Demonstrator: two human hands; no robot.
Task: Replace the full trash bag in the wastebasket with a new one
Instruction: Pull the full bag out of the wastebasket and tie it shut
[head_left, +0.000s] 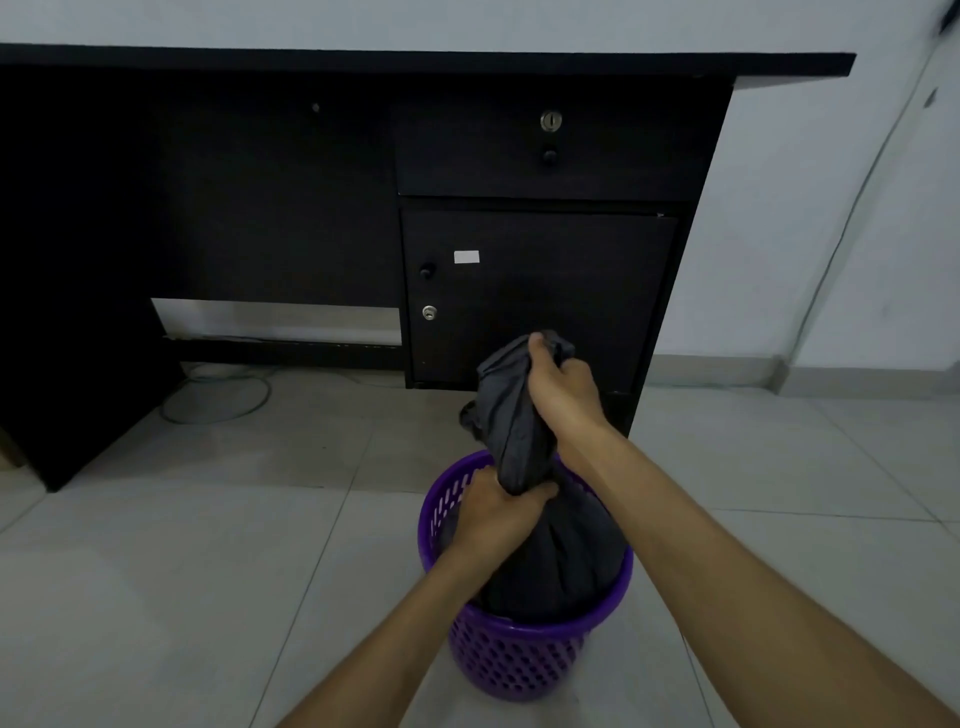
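Observation:
A purple perforated wastebasket (511, 654) stands on the tiled floor in front of me. A full dark grey trash bag (563, 556) sits inside it, its top gathered into a twisted neck that rises above the rim. My left hand (496, 512) grips the neck low down, just above the bulging body of the bag. My right hand (561, 389) grips the bunched upper end of the bag, held higher and further from me. No new bag shows in view.
A black desk (363, 208) with a drawer and a cupboard door (535, 291) stands close behind the basket against a white wall. Cables (218, 395) lie coiled on the floor under the desk. Light floor tiles (182, 571) surround the basket.

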